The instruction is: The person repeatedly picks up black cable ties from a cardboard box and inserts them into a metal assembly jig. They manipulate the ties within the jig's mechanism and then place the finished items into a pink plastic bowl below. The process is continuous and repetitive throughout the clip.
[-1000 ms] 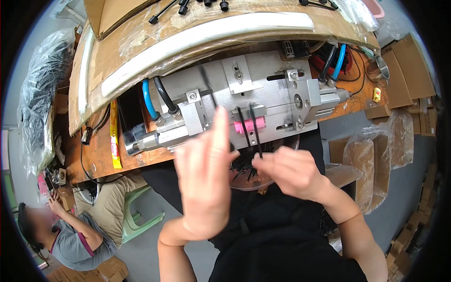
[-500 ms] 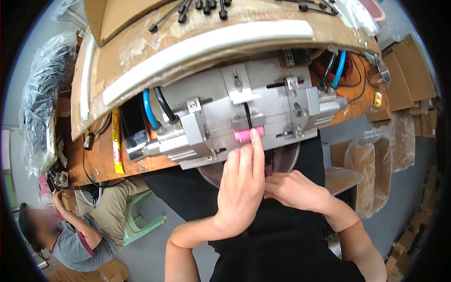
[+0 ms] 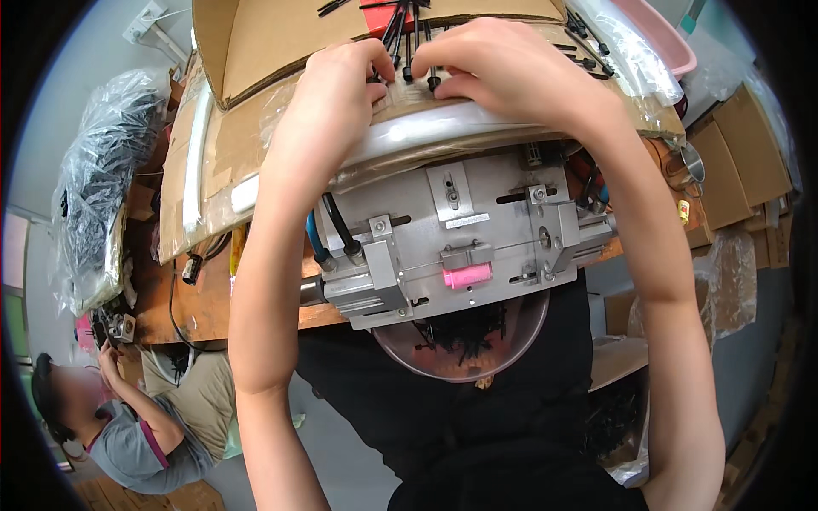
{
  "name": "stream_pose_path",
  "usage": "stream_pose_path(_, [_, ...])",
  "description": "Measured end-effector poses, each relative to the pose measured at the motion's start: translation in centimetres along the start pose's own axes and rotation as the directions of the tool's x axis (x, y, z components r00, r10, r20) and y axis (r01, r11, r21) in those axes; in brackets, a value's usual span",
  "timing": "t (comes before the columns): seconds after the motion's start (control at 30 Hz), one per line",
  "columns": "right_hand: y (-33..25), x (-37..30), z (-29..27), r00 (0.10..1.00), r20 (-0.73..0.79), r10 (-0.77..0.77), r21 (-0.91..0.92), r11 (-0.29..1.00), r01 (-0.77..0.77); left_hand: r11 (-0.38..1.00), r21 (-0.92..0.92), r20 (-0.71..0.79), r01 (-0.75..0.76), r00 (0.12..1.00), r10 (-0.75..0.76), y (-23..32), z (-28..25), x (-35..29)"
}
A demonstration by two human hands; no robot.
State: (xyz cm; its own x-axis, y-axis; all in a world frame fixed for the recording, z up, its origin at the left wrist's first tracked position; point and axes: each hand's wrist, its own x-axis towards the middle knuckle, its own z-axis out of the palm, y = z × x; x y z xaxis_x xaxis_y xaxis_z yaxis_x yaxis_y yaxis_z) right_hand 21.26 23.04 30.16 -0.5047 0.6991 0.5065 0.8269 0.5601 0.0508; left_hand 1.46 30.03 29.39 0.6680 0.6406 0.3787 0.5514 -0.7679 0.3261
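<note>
Both my arms stretch out to the far side of the bench. My left hand point(image 3: 341, 94) and my right hand point(image 3: 503, 77) sit side by side on a bunch of thin black rods point(image 3: 407, 30) lying on cardboard, fingertips curled over the rods' near ends. Below my forearms stands a grey metal fixture point(image 3: 460, 213) with a pink block point(image 3: 467, 275) in its front slot. A clear bowl point(image 3: 511, 345) holding several small black pieces sits under the fixture, at my lap.
An open cardboard box point(image 3: 256, 43) and a white curved strip point(image 3: 200, 145) lie at the far left. Blue and black hoses point(image 3: 328, 238) enter the fixture's left side. Plastic bags point(image 3: 94, 196) pile at the left, cardboard boxes point(image 3: 750, 162) at the right. A person point(image 3: 119, 426) sits lower left.
Both hands have left the fixture's front and moved up and away to the black rods on the cardboard. The pink block and the bowl are now uncovered.
</note>
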Motion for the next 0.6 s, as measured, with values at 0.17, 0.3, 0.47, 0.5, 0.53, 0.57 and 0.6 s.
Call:
stream_pose_path(0.17, [1.8,1.4,-0.7,0.998,0.058,0.015,0.443,0.896,-0.039,0.997,-0.023,-0.162,-0.071,0.985,0.066,1.0,-1.8,-4.5])
stream_pose_path(0.3, [-0.2,-2.3,-4.4,0.853,-0.046,0.519,0.767,0.566,-0.303,1.000,0.006,-0.256,-0.005,0.967,0.006,5.7,0.9,-10.8])
stream_pose_path(0.47, [-1.6,-6.5,-5.7,0.810,-0.101,0.577,0.945,0.310,-0.103,0.981,0.194,-0.111,-0.001,0.994,0.023,11.4,5.9,-19.4])
stream_pose_path(0.5, [-2.0,-7.5,-6.3,0.828,-0.074,0.556,0.959,0.268,-0.094,0.986,0.167,-0.064,0.004,0.998,0.007,11.8,7.1,-20.0])
stream_pose_path(0.53, [-2.4,-8.7,-6.3,0.819,-0.088,0.567,0.941,0.316,-0.118,0.990,0.139,-0.016,0.009,1.000,-0.007,12.1,7.9,-20.4])
stream_pose_path(0.57, [-2.7,-9.8,-5.9,0.811,-0.101,0.576,0.923,0.358,-0.139,0.991,0.135,0.002,0.027,1.000,-0.027,12.3,8.6,-20.5])
stream_pose_path(0.6, [-3.0,-10.8,-6.0,0.804,-0.116,0.583,0.906,0.394,-0.154,0.991,0.129,0.017,0.037,0.999,-0.039,12.5,8.9,-20.4])
